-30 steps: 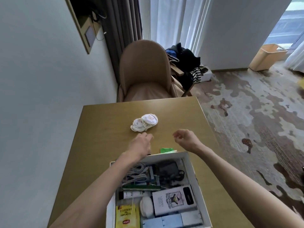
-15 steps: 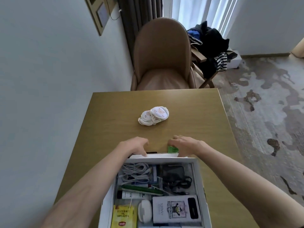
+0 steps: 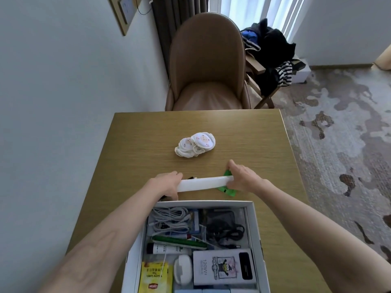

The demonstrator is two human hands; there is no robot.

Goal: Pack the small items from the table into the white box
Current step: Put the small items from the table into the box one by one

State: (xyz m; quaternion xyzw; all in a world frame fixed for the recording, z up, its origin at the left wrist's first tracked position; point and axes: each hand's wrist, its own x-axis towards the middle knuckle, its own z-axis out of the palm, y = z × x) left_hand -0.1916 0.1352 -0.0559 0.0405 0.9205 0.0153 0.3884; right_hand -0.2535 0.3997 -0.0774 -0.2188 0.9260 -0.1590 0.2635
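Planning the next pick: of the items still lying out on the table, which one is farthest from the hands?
The bundle of white patterned socks, alone mid-table toward the chair. The green packet lies under the right hand, and the white tube is held by both hands.

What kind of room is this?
Probably a hotel room or bedroom. A wooden table stands against the wall with a padded brown chair behind it, there is patterned carpet, and clothes are piled by curtained windows.

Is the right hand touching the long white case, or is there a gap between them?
Touching. In the head view the right hand closes around the right end of the long white case, with no gap visible.
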